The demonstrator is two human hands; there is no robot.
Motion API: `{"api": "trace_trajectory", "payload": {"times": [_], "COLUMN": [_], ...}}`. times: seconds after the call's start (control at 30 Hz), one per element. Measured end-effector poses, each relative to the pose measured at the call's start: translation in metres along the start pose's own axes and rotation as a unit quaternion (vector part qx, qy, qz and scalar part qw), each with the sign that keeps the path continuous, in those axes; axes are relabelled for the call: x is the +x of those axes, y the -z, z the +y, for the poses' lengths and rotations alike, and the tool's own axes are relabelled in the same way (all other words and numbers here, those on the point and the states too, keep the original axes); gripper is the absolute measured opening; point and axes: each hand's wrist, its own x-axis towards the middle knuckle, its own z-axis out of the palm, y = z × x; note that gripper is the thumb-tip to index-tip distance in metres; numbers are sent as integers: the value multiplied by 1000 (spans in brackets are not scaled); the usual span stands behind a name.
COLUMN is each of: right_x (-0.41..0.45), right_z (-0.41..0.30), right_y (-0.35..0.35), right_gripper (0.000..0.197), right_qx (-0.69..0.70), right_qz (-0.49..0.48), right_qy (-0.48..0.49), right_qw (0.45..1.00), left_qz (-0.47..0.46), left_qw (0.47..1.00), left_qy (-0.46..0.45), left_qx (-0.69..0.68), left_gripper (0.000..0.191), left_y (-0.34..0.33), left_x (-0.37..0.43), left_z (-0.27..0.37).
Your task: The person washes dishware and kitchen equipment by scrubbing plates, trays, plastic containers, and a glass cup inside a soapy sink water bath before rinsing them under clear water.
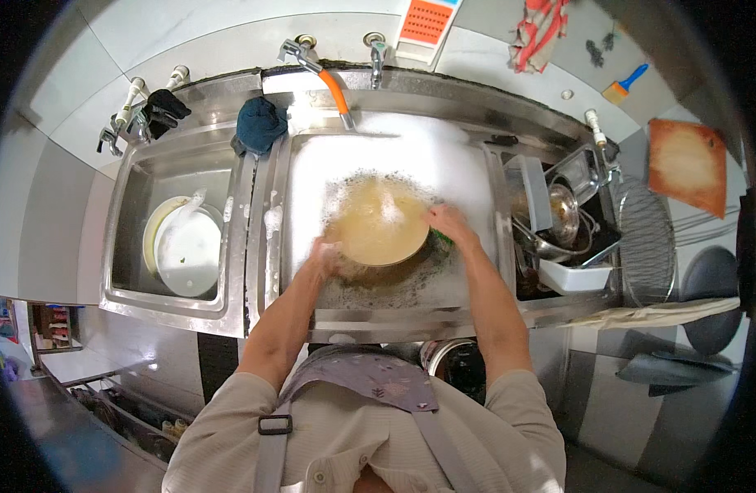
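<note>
A round, pale yellow dish [384,231] lies in the foamy water of the middle steel sink [502,246]. It looks like a bowl or deep plate, with a streak of suds across its far part. My left hand [327,254] grips its near left rim, the fingers partly hidden by foam and the dish. At the right rim is my right hand [449,223], its fingers curled. A green scouring pad [441,236] shows just under that hand, mostly covered by it. White suds [390,142] fill the far part of the sink, while darker water lies nearer me.
White dishes [190,252] stand in the left sink [116,271]. The right sink holds metal pans [563,212] and white containers [575,277]. An orange-hosed faucet [335,92] reaches over the far edge. A dark blue cloth [261,125] sits on the divider, and a wire rack [646,240] stands far right.
</note>
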Motion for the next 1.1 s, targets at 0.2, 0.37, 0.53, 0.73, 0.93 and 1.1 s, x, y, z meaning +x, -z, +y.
{"api": "trace_trajectory", "payload": {"times": [0.2, 0.37, 0.53, 0.73, 0.93, 1.1], "right_x": [-82, -114, -140, -150, -141, -115], "right_z": [-61, -68, -142, -236, -318, -375], "right_y": [68, 49, 92, 100, 111, 87], "right_gripper": [52, 37, 29, 31, 34, 32], "right_qx": [87, 377, 254, -79, -285, 108], "right_qz": [-40, 84, 81, 144, 142, 32], "right_qy": [-185, -133, -92, -31, 116, 70], "right_qw": [978, 913, 959, 986, 941, 991], "left_qz": [-157, -350, -389, -321, -243, -238], "left_qw": [983, 918, 909, 941, 962, 967], "left_qy": [55, 53, 50, 44, 52, -65], "left_qx": [-81, -181, -144, -95, -115, 64], "left_gripper": [15, 21, 36, 28, 26, 26], "left_y": [-53, -45, -52, -51, -52, -55], "left_x": [-67, -80, -85, -98, -80, -100], "left_z": [37, 51, 57, 68, 47, 51]}}
